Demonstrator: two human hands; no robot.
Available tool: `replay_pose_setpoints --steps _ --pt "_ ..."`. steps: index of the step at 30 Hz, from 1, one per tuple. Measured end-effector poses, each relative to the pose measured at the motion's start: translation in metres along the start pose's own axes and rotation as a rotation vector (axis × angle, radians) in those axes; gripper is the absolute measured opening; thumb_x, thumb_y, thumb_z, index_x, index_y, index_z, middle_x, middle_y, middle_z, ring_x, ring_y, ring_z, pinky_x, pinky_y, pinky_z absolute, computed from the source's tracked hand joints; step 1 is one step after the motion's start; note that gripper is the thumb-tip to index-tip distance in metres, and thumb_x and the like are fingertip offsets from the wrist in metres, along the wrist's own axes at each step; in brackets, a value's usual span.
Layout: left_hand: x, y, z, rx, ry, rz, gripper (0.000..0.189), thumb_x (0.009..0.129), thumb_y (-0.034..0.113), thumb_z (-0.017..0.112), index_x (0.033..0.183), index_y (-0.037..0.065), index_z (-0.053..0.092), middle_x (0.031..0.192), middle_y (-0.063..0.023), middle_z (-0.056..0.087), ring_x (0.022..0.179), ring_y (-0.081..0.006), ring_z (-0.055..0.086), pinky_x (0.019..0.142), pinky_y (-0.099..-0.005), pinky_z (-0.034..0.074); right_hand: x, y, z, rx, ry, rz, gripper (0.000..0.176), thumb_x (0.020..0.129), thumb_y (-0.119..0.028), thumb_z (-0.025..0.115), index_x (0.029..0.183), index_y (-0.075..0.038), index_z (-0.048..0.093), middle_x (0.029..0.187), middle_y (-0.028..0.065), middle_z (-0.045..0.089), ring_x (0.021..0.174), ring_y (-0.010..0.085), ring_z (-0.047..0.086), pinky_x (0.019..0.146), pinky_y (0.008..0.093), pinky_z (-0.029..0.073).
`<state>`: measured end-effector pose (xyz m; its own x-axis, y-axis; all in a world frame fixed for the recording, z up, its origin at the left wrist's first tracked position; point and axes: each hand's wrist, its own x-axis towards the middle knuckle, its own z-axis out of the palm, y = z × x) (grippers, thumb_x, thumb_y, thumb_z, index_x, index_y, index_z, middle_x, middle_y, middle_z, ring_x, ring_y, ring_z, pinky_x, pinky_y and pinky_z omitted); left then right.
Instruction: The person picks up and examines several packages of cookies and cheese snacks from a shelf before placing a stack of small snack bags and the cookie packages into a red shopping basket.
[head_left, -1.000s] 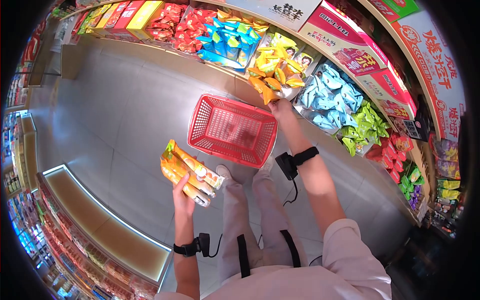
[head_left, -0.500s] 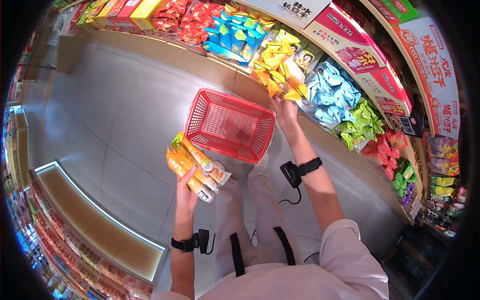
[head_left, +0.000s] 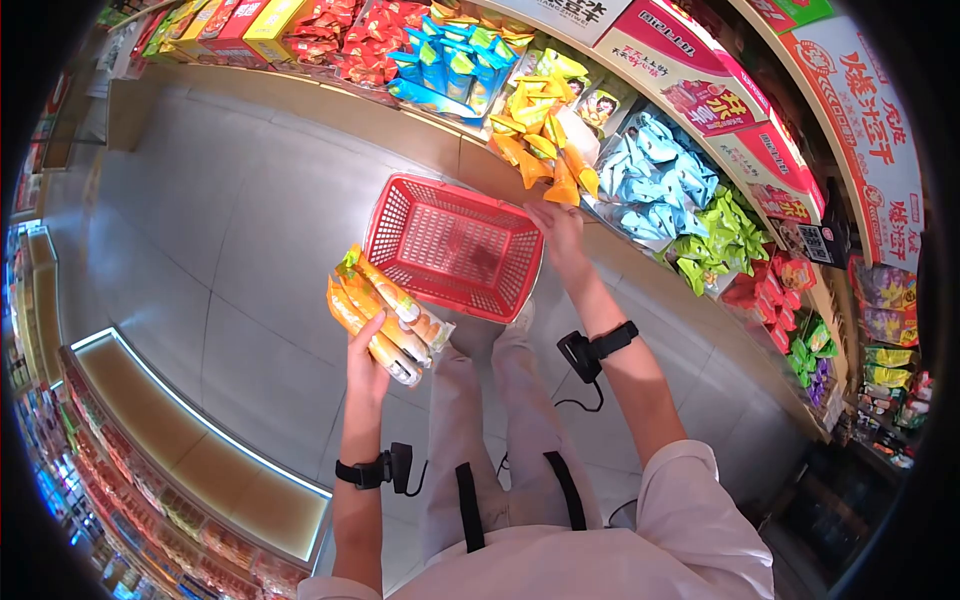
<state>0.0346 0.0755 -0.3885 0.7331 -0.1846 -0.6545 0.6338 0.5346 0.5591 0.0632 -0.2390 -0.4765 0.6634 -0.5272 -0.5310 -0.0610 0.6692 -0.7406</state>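
Observation:
In my left hand (head_left: 368, 355) are several long orange snack packets (head_left: 378, 312), held side by side in closed fingers, left of my legs. My right hand (head_left: 558, 228) is at the shelf's front edge with its fingers closed at the lower end of an orange snack packet (head_left: 563, 186). That packet hangs out from a pile of orange packets (head_left: 530, 105); the fingertips are partly hidden. Between the two hands a red plastic basket (head_left: 450, 190) rests on the floor, with no goods visible inside.
Light blue packets (head_left: 655, 175) and green packets (head_left: 725, 235) lie right of the orange pile, with blue packets (head_left: 450, 70) to its left. Printed cartons (head_left: 690, 70) stand behind. A lit low display ledge (head_left: 200, 435) runs along the lower left. Grey floor tiles (head_left: 250, 220) surround the basket.
My right hand has shifted slightly left and down, and the orange packet above it now sticks out farther toward the hand. My left hand still holds its packets, raised slightly in view.

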Motion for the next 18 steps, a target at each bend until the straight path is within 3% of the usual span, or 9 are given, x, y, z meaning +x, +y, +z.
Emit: replay_pose_setpoints --steps 7,10,13,16,18 --pt "0.007 -0.007 -0.004 -0.037 -0.014 -0.026 0.049 0.08 0.008 0.058 0.123 0.002 0.037 0.113 -0.0115 0.05 0.103 -0.0224 0.052 0.088 -0.0352 0.043 0.033 0.016 0.005 0.214 -0.02 0.044 0.034 0.094 -0.019 0.032 0.116 0.006 0.031 0.113 0.0241 0.042 0.105 0.0367 0.051 0.093 0.0453 0.044" --pt "0.008 -0.012 -0.012 0.025 -0.035 -0.02 0.051 0.082 0.01 0.053 0.127 0.0 0.032 0.121 -0.0154 0.047 0.11 -0.0274 0.048 0.093 -0.0389 0.04 0.039 0.009 0.029 0.329 0.162 0.128 0.035 0.095 -0.026 0.03 0.12 -0.001 0.032 0.112 0.0177 0.045 0.106 0.0325 0.051 0.09 0.0474 0.046" --pt "0.009 -0.013 -0.019 0.073 -0.059 -0.009 0.053 0.084 0.011 0.05 0.13 -0.002 0.028 0.125 -0.0174 0.045 0.114 -0.0301 0.046 0.096 -0.0409 0.038 0.062 0.017 0.035 0.206 0.243 0.027 0.034 0.095 -0.029 0.03 0.123 -0.009 0.033 0.115 0.0112 0.047 0.103 0.0278 0.054 0.083 0.046 0.051" --pt "0.01 -0.01 -0.025 0.095 -0.086 -0.012 0.054 0.084 0.011 0.05 0.131 -0.001 0.027 0.126 -0.0177 0.044 0.115 -0.0305 0.045 0.096 -0.0411 0.038 0.068 0.013 0.043 0.132 0.368 0.061 0.034 0.095 -0.029 0.031 0.124 -0.011 0.034 0.117 0.0069 0.048 0.098 0.0252 0.057 0.075 0.0423 0.056" --pt "0.011 -0.007 -0.03 0.097 -0.103 -0.012 0.054 0.083 0.011 0.05 0.131 -0.001 0.027 0.126 -0.0174 0.044 0.115 -0.0305 0.045 0.096 -0.0411 0.038 0.074 0.018 0.038 0.099 0.392 0.002 0.034 0.095 -0.031 0.032 0.123 -0.012 0.034 0.121 0.0095 0.045 0.095 0.0273 0.058 0.068 0.042 0.057"
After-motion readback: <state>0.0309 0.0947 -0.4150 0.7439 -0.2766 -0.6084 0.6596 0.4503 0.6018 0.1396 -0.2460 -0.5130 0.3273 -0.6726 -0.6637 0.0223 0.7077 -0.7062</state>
